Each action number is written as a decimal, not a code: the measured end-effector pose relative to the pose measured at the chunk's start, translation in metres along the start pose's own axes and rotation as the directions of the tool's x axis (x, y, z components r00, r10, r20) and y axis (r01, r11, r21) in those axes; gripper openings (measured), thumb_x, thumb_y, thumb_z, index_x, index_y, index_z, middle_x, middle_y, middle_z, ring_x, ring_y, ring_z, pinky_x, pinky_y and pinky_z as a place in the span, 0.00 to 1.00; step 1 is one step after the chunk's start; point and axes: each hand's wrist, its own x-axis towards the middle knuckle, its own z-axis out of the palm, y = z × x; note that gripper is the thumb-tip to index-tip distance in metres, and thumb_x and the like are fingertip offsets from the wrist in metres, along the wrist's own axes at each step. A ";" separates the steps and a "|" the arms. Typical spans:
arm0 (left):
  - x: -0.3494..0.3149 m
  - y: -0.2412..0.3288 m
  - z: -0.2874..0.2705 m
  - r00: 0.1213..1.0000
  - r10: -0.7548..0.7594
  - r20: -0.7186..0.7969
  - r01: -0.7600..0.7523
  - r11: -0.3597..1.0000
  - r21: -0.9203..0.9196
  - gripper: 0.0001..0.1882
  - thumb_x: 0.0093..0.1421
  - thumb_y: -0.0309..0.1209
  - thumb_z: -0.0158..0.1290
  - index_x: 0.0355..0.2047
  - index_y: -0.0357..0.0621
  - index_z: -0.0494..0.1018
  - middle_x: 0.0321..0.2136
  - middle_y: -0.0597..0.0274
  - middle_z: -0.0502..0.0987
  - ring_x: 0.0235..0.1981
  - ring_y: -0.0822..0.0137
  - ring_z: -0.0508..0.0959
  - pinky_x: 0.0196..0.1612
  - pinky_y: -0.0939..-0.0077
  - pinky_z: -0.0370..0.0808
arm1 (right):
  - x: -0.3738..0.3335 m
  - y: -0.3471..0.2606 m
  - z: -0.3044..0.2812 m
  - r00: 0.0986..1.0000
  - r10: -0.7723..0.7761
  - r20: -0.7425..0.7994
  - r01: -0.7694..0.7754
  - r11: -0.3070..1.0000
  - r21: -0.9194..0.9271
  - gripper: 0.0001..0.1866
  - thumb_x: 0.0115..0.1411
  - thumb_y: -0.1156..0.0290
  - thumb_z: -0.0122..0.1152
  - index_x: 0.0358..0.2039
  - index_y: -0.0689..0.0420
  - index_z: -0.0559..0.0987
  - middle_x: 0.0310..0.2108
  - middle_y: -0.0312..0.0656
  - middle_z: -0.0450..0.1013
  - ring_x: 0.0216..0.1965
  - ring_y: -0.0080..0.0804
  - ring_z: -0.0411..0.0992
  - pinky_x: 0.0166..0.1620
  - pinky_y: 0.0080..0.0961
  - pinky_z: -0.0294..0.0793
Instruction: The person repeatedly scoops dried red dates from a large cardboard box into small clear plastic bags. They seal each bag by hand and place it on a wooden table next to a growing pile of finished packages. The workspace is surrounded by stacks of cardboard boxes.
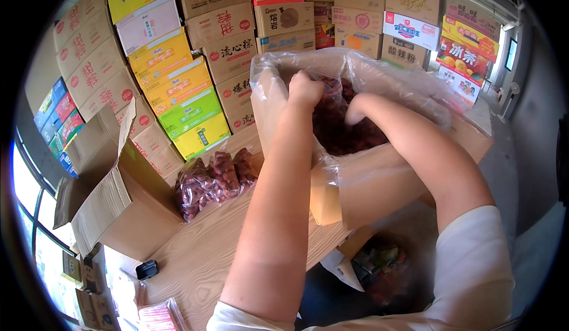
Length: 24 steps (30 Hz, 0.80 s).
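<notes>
A large cardboard carton point(403, 168) lined with clear plastic point(409, 85) stands ahead of me, with dark red dried fruit, like red dates point(338, 132), inside. My left hand point(305, 89) is closed over the carton's left part, pinching the top of a small clear plastic bag point(333, 94). My right hand point(359, 108) reaches down into the fruit beside that bag. Its fingertips are hidden, so I cannot tell what they hold. Several filled clear bags of the same fruit point(222, 174) lie together on the table, left of my left forearm.
An open cardboard box point(142, 203) with raised flaps stands on the wooden table point(195, 272) at the left. Near it lie a small black object point(147, 269) and a pack of pink-striped bags point(161, 316). Stacked cartons point(231, 52) form a wall behind.
</notes>
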 end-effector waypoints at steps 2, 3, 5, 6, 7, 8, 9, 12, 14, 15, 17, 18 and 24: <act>-0.002 0.001 0.001 1.000 -0.014 0.027 0.014 1.000 0.011 0.21 0.47 0.28 0.53 0.43 0.33 0.72 0.37 0.44 0.77 0.39 0.52 0.77 0.41 0.64 0.74 | 0.007 0.005 0.006 0.998 0.036 -0.050 -0.037 0.999 -0.018 0.34 0.59 0.49 0.51 0.61 0.57 0.65 0.63 0.46 0.58 0.63 0.40 0.58 0.62 0.36 0.58; 0.003 -0.002 0.003 1.000 0.001 0.030 -0.002 1.000 0.029 0.24 0.48 0.27 0.51 0.48 0.36 0.69 0.33 0.49 0.78 0.33 0.58 0.79 0.34 0.66 0.74 | 0.006 0.005 0.008 0.995 0.055 -0.080 -0.058 0.998 -0.031 0.34 0.59 0.49 0.51 0.61 0.56 0.65 0.63 0.47 0.59 0.63 0.40 0.58 0.62 0.36 0.58; 0.009 -0.009 0.005 0.999 0.027 0.022 -0.029 0.996 0.088 0.27 0.50 0.25 0.49 0.53 0.39 0.67 0.29 0.53 0.80 0.27 0.63 0.81 0.27 0.67 0.75 | -0.002 0.000 0.008 0.998 0.042 -0.056 -0.043 0.999 -0.013 0.35 0.59 0.50 0.51 0.62 0.56 0.63 0.64 0.46 0.57 0.63 0.39 0.56 0.62 0.36 0.57; 0.012 -0.008 0.010 0.999 0.049 0.020 -0.051 0.991 0.122 0.27 0.50 0.25 0.49 0.54 0.38 0.67 0.30 0.53 0.80 0.27 0.63 0.81 0.27 0.67 0.75 | -0.003 0.003 0.008 0.999 0.042 -0.031 -0.042 0.999 -0.004 0.35 0.59 0.51 0.50 0.63 0.57 0.62 0.65 0.45 0.56 0.63 0.38 0.57 0.61 0.36 0.58; 0.012 -0.008 0.007 0.999 0.039 0.011 -0.040 0.990 0.133 0.26 0.50 0.26 0.50 0.52 0.38 0.68 0.30 0.52 0.80 0.27 0.62 0.82 0.27 0.67 0.75 | -0.017 -0.009 0.004 0.999 0.032 -0.006 -0.032 0.999 -0.009 0.35 0.59 0.51 0.50 0.63 0.57 0.62 0.65 0.44 0.55 0.63 0.38 0.57 0.61 0.36 0.58; 0.012 -0.008 0.003 1.000 0.029 0.000 -0.029 0.989 0.143 0.26 0.50 0.26 0.51 0.51 0.37 0.68 0.30 0.52 0.80 0.27 0.62 0.82 0.28 0.67 0.76 | -0.034 -0.018 0.006 0.999 0.002 -0.038 -0.001 1.000 0.025 0.33 0.59 0.51 0.49 0.60 0.57 0.66 0.63 0.45 0.60 0.60 0.39 0.62 0.59 0.37 0.61; 0.011 -0.006 0.006 1.000 0.025 0.005 -0.025 0.988 0.152 0.25 0.49 0.27 0.52 0.50 0.36 0.69 0.30 0.52 0.80 0.27 0.62 0.82 0.28 0.66 0.76 | -0.035 -0.019 0.009 1.000 0.008 -0.024 -0.008 1.000 0.017 0.32 0.59 0.51 0.49 0.60 0.56 0.67 0.62 0.45 0.61 0.59 0.39 0.63 0.58 0.37 0.62; 0.009 -0.001 0.010 0.997 0.036 0.064 -0.040 0.997 0.072 0.24 0.49 0.33 0.57 0.45 0.32 0.71 0.41 0.44 0.75 0.43 0.53 0.75 0.46 0.66 0.71 | -0.043 -0.019 0.010 0.981 0.028 0.192 -0.055 0.989 0.137 0.32 0.59 0.50 0.48 0.58 0.57 0.69 0.58 0.44 0.65 0.53 0.38 0.66 0.55 0.38 0.63; 0.010 -0.009 0.007 0.997 0.048 0.055 -0.050 0.998 0.044 0.25 0.49 0.36 0.60 0.43 0.30 0.72 0.46 0.40 0.73 0.51 0.49 0.72 0.55 0.65 0.69 | -0.068 -0.033 0.011 0.999 0.016 0.043 -0.018 0.999 0.049 0.30 0.60 0.50 0.47 0.55 0.57 0.72 0.53 0.43 0.69 0.49 0.37 0.68 0.53 0.38 0.64; 0.009 -0.007 0.008 0.997 0.052 0.053 -0.054 0.998 0.044 0.25 0.49 0.36 0.60 0.43 0.30 0.72 0.47 0.40 0.73 0.52 0.49 0.72 0.55 0.65 0.69 | -0.076 -0.035 0.013 0.999 0.015 -0.031 -0.015 1.000 0.009 0.29 0.60 0.50 0.47 0.54 0.57 0.73 0.51 0.43 0.71 0.48 0.36 0.69 0.53 0.38 0.64; 0.009 -0.004 0.007 0.998 0.058 0.041 -0.059 0.997 0.044 0.26 0.49 0.37 0.61 0.43 0.30 0.72 0.47 0.40 0.73 0.52 0.49 0.71 0.56 0.65 0.68 | -0.053 -0.026 0.017 1.000 0.005 -0.009 -0.004 0.992 0.123 0.20 0.60 0.52 0.49 0.38 0.55 0.78 0.32 0.39 0.75 0.30 0.32 0.71 0.39 0.37 0.72; 0.008 -0.003 0.007 0.998 0.054 0.045 -0.056 0.997 0.046 0.26 0.49 0.37 0.61 0.43 0.31 0.72 0.47 0.40 0.73 0.52 0.49 0.71 0.56 0.65 0.68 | -0.045 -0.024 0.020 0.999 0.005 0.032 -0.011 0.980 0.196 0.19 0.60 0.52 0.49 0.35 0.55 0.77 0.29 0.38 0.74 0.27 0.31 0.71 0.36 0.36 0.73; 0.004 -0.001 0.005 0.998 0.046 0.050 -0.049 0.997 0.057 0.26 0.50 0.38 0.60 0.44 0.31 0.72 0.48 0.40 0.72 0.52 0.48 0.71 0.55 0.65 0.68 | -0.041 -0.012 0.031 0.999 -0.049 -0.017 0.052 0.915 0.401 0.16 0.60 0.54 0.51 0.30 0.55 0.76 0.24 0.39 0.71 0.22 0.31 0.70 0.27 0.33 0.74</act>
